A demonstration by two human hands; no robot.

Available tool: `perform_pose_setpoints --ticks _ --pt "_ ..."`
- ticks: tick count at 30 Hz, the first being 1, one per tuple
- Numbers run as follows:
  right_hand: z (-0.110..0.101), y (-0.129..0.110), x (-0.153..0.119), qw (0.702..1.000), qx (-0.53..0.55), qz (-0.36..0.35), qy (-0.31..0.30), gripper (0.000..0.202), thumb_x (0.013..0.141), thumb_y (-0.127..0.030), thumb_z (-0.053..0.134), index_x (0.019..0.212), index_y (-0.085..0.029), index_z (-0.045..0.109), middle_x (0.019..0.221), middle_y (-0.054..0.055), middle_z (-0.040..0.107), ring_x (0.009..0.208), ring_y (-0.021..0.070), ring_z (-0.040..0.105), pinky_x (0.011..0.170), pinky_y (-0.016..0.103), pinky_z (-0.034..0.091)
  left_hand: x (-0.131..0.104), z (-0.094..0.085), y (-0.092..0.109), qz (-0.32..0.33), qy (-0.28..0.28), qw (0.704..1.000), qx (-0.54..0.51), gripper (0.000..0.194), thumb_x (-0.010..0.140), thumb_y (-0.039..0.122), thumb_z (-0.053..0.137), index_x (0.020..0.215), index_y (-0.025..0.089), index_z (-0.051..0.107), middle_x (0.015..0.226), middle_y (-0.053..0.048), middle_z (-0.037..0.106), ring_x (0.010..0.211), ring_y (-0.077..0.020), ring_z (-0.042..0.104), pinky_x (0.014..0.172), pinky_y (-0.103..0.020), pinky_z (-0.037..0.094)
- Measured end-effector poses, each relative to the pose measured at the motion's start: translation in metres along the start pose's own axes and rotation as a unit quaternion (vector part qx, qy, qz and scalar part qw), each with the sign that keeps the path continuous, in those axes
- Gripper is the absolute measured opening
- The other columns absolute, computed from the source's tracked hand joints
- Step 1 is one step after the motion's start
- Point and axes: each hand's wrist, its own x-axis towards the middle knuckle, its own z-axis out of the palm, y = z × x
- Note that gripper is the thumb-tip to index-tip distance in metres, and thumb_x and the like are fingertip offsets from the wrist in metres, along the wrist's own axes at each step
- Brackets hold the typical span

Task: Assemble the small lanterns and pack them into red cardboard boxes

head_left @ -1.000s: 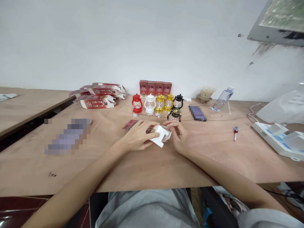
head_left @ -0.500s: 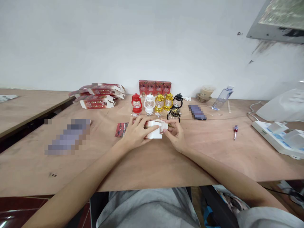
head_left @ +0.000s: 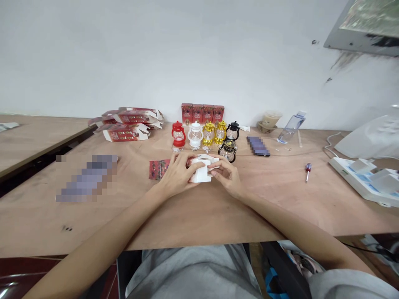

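Note:
A small box (head_left: pixel 201 172) with white flaps is held between both hands above the table. My left hand (head_left: pixel 177 172) wraps round its left side, thumb across the white face. At the box's right end, my right hand (head_left: pixel 227 176) has bent fingers on a flap. A red patterned packet (head_left: pixel 156 169) lies left of the box, partly behind my left hand. Behind stand small lanterns: a red one (head_left: pixel 178 135), a white one (head_left: pixel 195 136), gold ones (head_left: pixel 208 135) and a black one (head_left: pixel 232 131). Another dark lantern (head_left: pixel 227 151) is just beyond my right hand.
Four red boxes (head_left: pixel 198 115) stand against the wall; flattened red cartons (head_left: pixel 126 132) are piled left of them. Blurred phones lie left and right. Farther right are a cup (head_left: pixel 269 120), a bottle (head_left: pixel 291 128), a screwdriver (head_left: pixel 308 168) and a power strip (head_left: pixel 364 182).
My right fingers have shifted slightly at the box's right end, and its flap has moved inward. The whole view has shifted a little.

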Motion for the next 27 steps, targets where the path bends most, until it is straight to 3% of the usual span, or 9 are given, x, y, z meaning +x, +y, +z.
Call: perform_pose_setpoints --ticks 7,11,15,19,23,27 --pt "0.0006 0.001 0.0002 1.0 -0.008 -0.011 0.004 0.022 0.08 -0.039 0.063 0.095 -0.024 0.061 0.117 0.008 0.051 0.114 0.0214 0.051 0.095 0.039 0.046 0.0007 -0.0019 -0.002 0.051 0.06 0.997 0.014 0.059 0.074 0.064 0.056 0.113 0.02 0.054 0.104 -0.013 0.057 0.092 -0.024 0.051 0.077 -0.035 0.037" --pt "0.0009 0.0009 0.0004 1.0 0.013 0.007 -0.018 0.027 0.079 -0.04 0.064 0.099 -0.023 0.057 0.113 0.007 0.054 0.112 0.0219 0.051 0.095 0.039 0.043 0.0024 -0.0037 -0.0036 0.084 0.072 0.992 0.062 0.053 0.08 0.061 0.051 0.116 0.023 0.055 0.108 -0.014 0.057 0.093 -0.0245 0.051 0.077 -0.037 0.036" --pt "0.0026 0.0013 -0.0018 0.996 0.051 0.046 -0.055 0.034 0.077 -0.04 0.065 0.105 -0.026 0.05 0.102 0.003 0.055 0.096 0.0185 0.055 0.086 0.035 0.048 0.003 -0.0043 -0.006 0.1 0.066 0.989 0.091 0.046 0.082 0.058 0.05 0.113 0.026 0.059 0.11 -0.012 0.057 0.094 -0.0239 0.052 0.077 -0.036 0.036" --pt "0.0047 0.0023 -0.0034 0.994 0.046 0.044 -0.093 0.039 0.078 -0.037 0.065 0.111 -0.028 0.045 0.108 0.003 0.051 0.099 0.0176 0.053 0.086 0.033 0.048 0.0023 -0.003 -0.0064 0.101 0.067 0.988 0.096 0.045 0.08 0.059 0.052 0.109 0.027 0.061 0.106 -0.011 0.059 0.093 -0.0225 0.052 0.074 -0.033 0.036" --pt "0.006 0.0029 -0.0024 0.996 0.042 0.048 -0.061 0.038 0.079 -0.036 0.064 0.111 -0.027 0.046 0.115 0.005 0.05 0.103 0.0181 0.052 0.086 0.033 0.049 0.0033 -0.0041 -0.0054 0.113 0.058 0.987 0.094 0.047 0.077 0.063 0.052 0.099 0.023 0.063 0.102 -0.011 0.061 0.088 -0.021 0.053 0.072 -0.032 0.036" --pt "0.0065 0.0017 -0.002 0.998 0.019 0.052 -0.012 0.031 0.081 -0.037 0.061 0.106 -0.025 0.049 0.112 0.006 0.053 0.096 0.0173 0.056 0.082 0.033 0.05 0.0062 -0.0088 -0.0026 0.098 0.065 0.989 0.088 0.038 0.079 0.056 0.056 0.086 0.019 0.062 0.101 -0.012 0.063 0.086 -0.0212 0.055 0.071 -0.033 0.038"
